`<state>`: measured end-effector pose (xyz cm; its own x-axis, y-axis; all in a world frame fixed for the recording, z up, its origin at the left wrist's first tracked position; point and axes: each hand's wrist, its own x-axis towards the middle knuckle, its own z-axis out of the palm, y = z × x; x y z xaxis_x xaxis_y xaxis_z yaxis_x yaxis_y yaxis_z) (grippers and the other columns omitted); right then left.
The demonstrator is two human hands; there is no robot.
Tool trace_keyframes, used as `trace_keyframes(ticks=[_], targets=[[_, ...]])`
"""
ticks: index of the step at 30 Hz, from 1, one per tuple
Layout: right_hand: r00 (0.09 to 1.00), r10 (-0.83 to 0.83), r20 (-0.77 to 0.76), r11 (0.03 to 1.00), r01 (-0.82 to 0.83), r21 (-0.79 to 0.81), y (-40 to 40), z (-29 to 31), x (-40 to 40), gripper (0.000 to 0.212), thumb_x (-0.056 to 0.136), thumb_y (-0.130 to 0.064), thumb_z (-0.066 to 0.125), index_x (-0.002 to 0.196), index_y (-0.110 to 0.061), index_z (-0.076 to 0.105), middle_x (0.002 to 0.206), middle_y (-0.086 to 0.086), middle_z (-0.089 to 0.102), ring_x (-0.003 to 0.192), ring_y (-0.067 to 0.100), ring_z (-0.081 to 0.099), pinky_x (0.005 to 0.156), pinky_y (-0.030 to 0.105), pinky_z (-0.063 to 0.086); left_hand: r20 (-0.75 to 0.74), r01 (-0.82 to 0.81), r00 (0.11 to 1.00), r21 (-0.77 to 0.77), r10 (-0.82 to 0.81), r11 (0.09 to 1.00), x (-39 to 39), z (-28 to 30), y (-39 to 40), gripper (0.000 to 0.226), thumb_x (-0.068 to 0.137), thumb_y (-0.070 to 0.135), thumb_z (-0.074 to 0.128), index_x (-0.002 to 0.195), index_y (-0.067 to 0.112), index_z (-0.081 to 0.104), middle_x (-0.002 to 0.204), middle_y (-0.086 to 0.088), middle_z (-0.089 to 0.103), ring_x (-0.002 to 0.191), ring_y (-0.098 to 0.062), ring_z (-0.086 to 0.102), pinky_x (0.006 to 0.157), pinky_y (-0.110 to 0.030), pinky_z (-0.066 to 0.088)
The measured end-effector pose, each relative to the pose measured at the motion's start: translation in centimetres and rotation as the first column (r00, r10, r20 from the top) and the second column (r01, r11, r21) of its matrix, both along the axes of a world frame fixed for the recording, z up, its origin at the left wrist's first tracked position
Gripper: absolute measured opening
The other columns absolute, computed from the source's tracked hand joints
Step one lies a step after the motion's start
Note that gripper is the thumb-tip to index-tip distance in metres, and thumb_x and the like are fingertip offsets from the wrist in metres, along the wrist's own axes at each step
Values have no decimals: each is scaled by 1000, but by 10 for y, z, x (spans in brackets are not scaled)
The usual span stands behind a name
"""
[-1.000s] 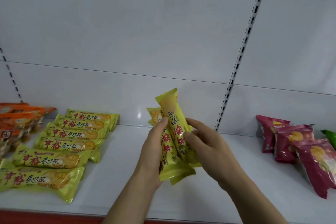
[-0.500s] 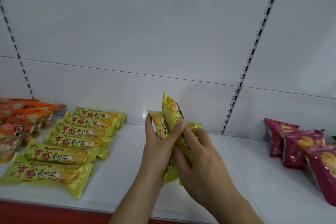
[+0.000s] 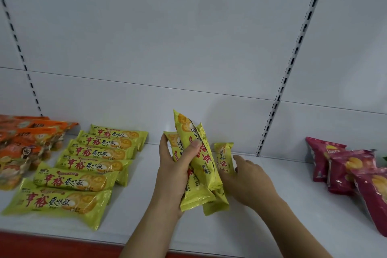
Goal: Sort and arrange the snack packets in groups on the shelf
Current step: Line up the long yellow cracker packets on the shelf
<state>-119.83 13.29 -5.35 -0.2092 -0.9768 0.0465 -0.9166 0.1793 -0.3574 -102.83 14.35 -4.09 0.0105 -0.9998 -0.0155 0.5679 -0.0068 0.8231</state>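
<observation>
Yellow-green snack packets [image 3: 196,159] with red lettering and biscuit pictures stand fanned at frame centre, gripped by the left hand [image 3: 178,165]. Just right, the right hand [image 3: 245,176] curls round one more packet [image 3: 225,158] above the white shelf [image 3: 282,205]. Matching packets [image 3: 83,165] lie stacked at left, magenta bags [image 3: 351,172] at right.

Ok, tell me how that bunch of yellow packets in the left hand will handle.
The yellow packets probably slide on each other: their glossy wrappers are fanned unevenly in the left hand. They look fairly stiff, standing straight above the grip. Likely light, since one hand holds several. The right hand holds one packet apart.
</observation>
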Motion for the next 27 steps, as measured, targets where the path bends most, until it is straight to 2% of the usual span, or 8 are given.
trace_keyframes(ticks=[3,7,11,13,18,22,24,27], targets=[[1000,-14,-13,1000,14,21,-9,-1,8,43,82,-63,53,100,-24,56,95,-1,62,88,21,60,76,35,53,-4,-15,1000,1,15,1000,3,-1,0,92,64,33,84,143,47,40,119,-1,76,100,-25,77,82,-46,61],[999,-34,29,996,36,-84,-3,1,3,25,92,-43,50,92,-21,61,86,0,66,75,19,58,69,34,52,18,-40,999,9,40,999,13,0,3,102,75,28,84,153,56,24,124,3,74,101,-23,77,90,-52,60],[873,127,471,948,33,-317,33,21,10,19,98,-34,56,115,-36,62,88,-13,68,75,-1,62,59,19,48,84,-91,992,20,89,996,23,-5,3,95,83,29,82,154,55,23,125,9,71,102,-20,76,93,-52,59],[781,282,557,913,-40,-407,50,31,22,29,98,-33,57,123,-47,53,93,-16,69,80,-1,63,59,13,49,107,-99,990,23,96,995,25,-5,5,96,82,33,83,153,56,22,123,11,71,101,-18,76,92,-52,60],[694,466,549,870,-246,-427,67,42,48,36,93,-34,64,124,-51,54,92,-17,69,79,9,69,64,27,59,103,-40,994,41,35,998,32,-4,14,93,85,32,80,154,56,23,125,0,73,98,-24,78,87,-54,61],[662,581,473,808,-401,-431,63,55,43,32,93,-49,52,124,-48,61,95,-18,73,84,4,67,68,18,52,168,-86,983,59,75,995,53,-2,21,96,81,37,82,156,52,24,127,2,71,94,-19,78,71,-40,64],[628,637,447,770,-486,-414,56,56,41,32,102,-33,48,128,-48,59,101,-21,72,90,3,65,75,15,49,126,-101,988,90,89,991,62,0,24,100,79,34,85,157,48,24,125,-3,72,92,-22,79,68,-40,63],[654,741,152,645,-632,-429,44,51,40,56,98,-7,58,138,-46,52,109,-20,67,99,7,63,79,16,49,88,-103,992,123,93,987,73,2,29,118,61,36,95,158,43,28,121,-5,75,99,-29,77,89,-55,59]])
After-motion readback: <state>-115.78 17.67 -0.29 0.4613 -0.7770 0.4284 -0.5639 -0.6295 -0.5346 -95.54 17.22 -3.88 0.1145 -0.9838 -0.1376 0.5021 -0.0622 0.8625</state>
